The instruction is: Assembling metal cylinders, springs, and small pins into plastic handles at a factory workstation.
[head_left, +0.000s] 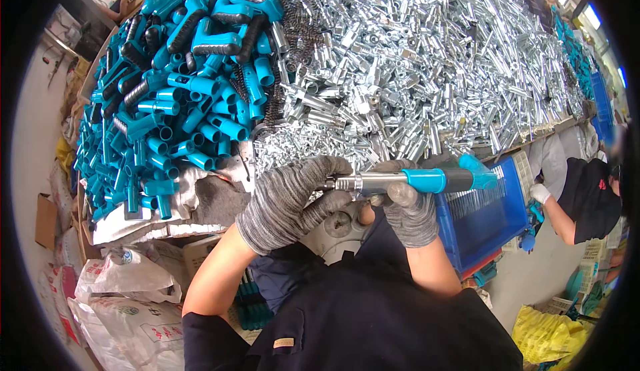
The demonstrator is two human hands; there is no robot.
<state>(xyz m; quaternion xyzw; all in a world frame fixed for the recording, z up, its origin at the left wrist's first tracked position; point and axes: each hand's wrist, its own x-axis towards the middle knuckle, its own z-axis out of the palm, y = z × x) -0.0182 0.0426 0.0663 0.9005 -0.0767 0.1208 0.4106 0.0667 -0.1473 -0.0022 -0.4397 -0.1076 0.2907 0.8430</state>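
Head view: both gloved hands' grip (290, 201) (408, 211) clamped on teal-handled tool (413, 181), just off table edge (533, 138).

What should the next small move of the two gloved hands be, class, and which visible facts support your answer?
Probably the left hand should press or twist the silver metal tube further into the blue handle. The left hand's fingertips pinch the tube's free end, the right hand grips the join from below, and much of the tube is exposed outside the handle.

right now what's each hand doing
Left hand: closed on the metal end of the teal-handled tool.
Right hand: closed around the same tool's barrel.
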